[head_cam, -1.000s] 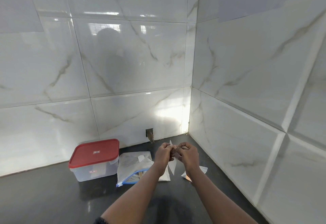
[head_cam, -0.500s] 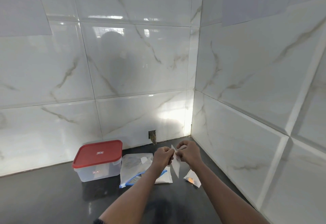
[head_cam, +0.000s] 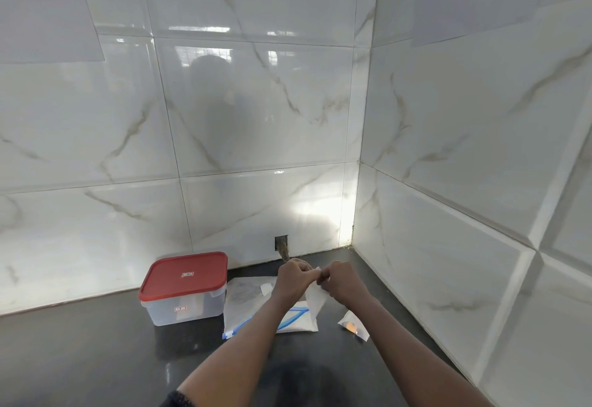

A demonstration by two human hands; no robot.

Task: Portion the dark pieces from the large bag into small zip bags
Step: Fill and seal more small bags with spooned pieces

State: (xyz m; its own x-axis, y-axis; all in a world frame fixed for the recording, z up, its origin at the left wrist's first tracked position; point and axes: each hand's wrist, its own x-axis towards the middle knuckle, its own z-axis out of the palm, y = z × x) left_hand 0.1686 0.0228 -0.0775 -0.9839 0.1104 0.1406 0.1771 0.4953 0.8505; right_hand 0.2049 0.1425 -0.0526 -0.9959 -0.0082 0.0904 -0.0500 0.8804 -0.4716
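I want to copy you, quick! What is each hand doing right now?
Left hand: closed, pinching the top edge of the small zip bag.
Right hand: closed, pinching the same bag's top edge.

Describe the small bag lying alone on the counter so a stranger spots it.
Find the wall corner above the dark counter. Right of the right hand, near the right wall, lies a small bag. Unlike the held bag, it shows an orange spot.
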